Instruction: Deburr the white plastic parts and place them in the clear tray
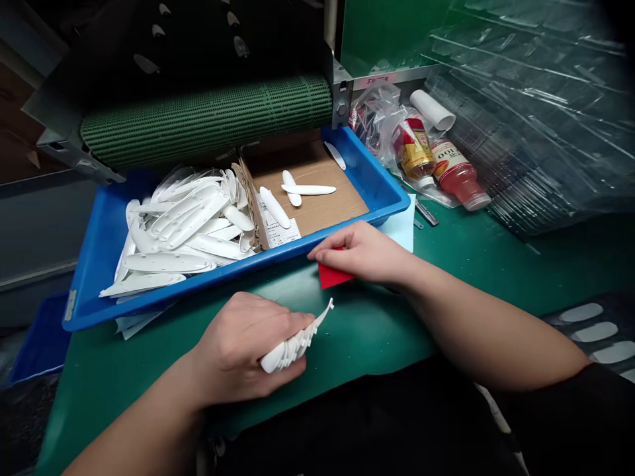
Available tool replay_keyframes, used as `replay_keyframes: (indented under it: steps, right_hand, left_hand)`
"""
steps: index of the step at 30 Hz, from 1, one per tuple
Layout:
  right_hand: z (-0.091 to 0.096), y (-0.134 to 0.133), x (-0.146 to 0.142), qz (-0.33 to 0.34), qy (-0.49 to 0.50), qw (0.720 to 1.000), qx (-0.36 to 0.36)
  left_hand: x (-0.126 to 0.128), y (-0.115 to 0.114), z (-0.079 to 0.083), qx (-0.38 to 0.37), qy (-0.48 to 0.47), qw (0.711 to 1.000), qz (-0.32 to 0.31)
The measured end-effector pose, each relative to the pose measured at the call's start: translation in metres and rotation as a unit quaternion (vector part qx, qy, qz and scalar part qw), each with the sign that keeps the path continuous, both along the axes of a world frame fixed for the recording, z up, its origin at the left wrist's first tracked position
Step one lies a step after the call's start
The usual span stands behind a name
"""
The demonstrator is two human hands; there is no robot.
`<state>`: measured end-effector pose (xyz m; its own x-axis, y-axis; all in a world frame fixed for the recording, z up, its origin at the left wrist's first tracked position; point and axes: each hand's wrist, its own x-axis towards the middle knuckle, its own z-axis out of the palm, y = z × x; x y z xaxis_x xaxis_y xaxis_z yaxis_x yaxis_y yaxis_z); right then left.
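Observation:
My left hand [248, 344] is closed round a stack of white plastic pieces [292, 347], long and rounded, held above the green tabletop [357, 330]. In my right hand [364, 251] a small red card or sheet [332, 274] is pinched between thumb and fingers, close to the front rim of the blue tray [307, 250]. Inside that tray, a heap of similar white pieces [188, 211] fills the left side. A cardboard divider [251, 198] parts it from the right side, where a few white pieces [308, 190] lie on cardboard.
Behind the tray runs a green conveyor belt roller [213, 116] with white pieces on the belt. To the right lie two bottles [459, 172], a white roll [432, 110], a cutter knife [425, 213] and stacked clear plastic trays [536, 119]. A black tray with white pieces [588, 330] is at far right.

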<state>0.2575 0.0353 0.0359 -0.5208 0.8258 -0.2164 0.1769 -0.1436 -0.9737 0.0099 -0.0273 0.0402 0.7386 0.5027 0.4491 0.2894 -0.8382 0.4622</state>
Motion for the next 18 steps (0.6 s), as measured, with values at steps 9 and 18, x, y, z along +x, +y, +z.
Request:
replay_keyframes:
  steps: [9, 18]
  right_hand:
    - [0.0032, 0.0037, 0.0031, -0.013, -0.068, 0.996, 0.049]
    - [0.0080, 0.0050, 0.0094, 0.024, -0.144, 0.985, 0.096]
  left_hand:
    - [0.0014, 0.0008, -0.0002, 0.034, 0.048, 0.998, -0.005]
    - [-0.0022, -0.0022, -0.0038, 0.044, 0.099, 0.994, 0.000]
